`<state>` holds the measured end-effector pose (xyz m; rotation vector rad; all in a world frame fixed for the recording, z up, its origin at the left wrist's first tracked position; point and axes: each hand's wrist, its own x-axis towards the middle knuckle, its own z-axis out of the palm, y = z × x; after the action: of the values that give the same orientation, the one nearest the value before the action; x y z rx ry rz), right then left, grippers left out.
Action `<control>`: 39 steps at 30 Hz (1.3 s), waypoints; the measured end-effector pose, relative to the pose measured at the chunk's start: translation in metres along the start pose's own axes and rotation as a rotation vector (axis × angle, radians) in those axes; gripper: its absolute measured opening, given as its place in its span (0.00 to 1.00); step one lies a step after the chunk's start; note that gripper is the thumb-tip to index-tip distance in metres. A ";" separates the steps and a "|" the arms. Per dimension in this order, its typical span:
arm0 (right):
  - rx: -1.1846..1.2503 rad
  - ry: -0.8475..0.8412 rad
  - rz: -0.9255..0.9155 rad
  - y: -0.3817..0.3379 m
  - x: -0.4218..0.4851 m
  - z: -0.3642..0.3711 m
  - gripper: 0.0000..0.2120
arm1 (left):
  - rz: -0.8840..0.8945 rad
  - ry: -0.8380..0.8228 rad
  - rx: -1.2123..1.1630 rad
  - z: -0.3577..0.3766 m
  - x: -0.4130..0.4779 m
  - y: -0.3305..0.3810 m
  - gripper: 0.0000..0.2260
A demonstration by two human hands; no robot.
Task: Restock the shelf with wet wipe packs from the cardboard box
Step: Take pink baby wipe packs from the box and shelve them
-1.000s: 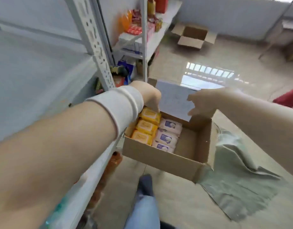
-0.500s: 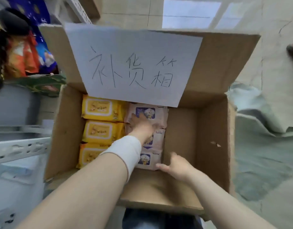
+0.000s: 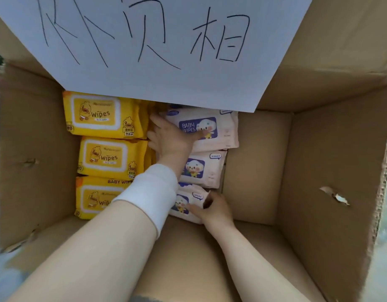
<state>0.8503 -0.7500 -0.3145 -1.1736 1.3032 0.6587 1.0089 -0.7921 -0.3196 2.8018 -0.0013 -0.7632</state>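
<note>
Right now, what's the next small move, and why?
Probably lift both packs up and out. The left hand grips the far pink pack at its left edge, the right hand holds the near pink pack by its right end, and both packs lie inside the cardboard box.

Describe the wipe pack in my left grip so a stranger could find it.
Inside the cardboard box, below the handwritten paper sign, yellow packs sit left and pink packs right. It is the farthest pink pack, held in the left grip, the only pink one whose BABY WIPES lettering shows.
</note>
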 end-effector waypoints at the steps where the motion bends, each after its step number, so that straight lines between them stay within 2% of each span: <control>1: 0.057 -0.010 0.004 -0.001 -0.001 0.003 0.21 | -0.016 0.005 -0.034 0.000 -0.001 -0.001 0.52; 6: 0.123 0.012 0.081 -0.009 -0.001 0.013 0.29 | -0.032 -0.056 -0.224 -0.003 0.001 -0.014 0.44; 8: 0.154 0.017 0.046 -0.011 -0.007 0.006 0.25 | -0.070 -0.145 -0.406 -0.008 -0.001 -0.021 0.39; 11: 0.108 0.079 -0.023 -0.007 -0.031 -0.022 0.17 | -0.121 -0.377 -0.606 -0.019 -0.010 -0.026 0.24; 13: 0.129 0.136 -0.009 0.000 -0.052 -0.047 0.15 | -0.168 -0.476 -0.733 -0.029 -0.020 -0.026 0.23; 15: 0.201 0.178 0.017 0.007 -0.078 -0.076 0.16 | -0.142 -0.463 -0.727 -0.042 -0.034 -0.022 0.25; 17: 0.249 0.199 0.010 0.011 -0.108 -0.102 0.15 | 0.016 -0.337 -0.585 -0.065 -0.051 -0.017 0.23; 20: 0.229 0.244 -0.079 0.011 -0.153 -0.132 0.11 | 0.385 -0.128 -0.308 -0.119 -0.087 -0.021 0.13; 23: 0.154 0.238 -0.224 0.005 -0.209 -0.146 0.09 | 0.536 0.016 -0.337 -0.191 -0.138 -0.054 0.12; 25: 0.116 0.168 -0.304 -0.003 -0.251 -0.149 0.10 | 0.536 0.102 -0.469 -0.244 -0.179 -0.081 0.13; 27: 0.105 0.046 -0.368 -0.013 -0.296 -0.145 0.18 | 0.513 0.160 -0.570 -0.301 -0.225 -0.111 0.14; 32: -0.070 -0.188 -0.579 -0.050 -0.416 -0.094 0.30 | 0.415 0.416 -0.781 -0.442 -0.334 -0.205 0.11; 39: -0.335 -0.506 -0.872 -0.090 -0.578 0.047 0.25 | 0.311 0.918 -0.878 -0.601 -0.497 -0.357 0.10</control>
<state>0.8269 -0.6036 0.2533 -1.5575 0.1909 0.4687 0.8584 -0.2777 0.3499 1.9708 0.0439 0.5237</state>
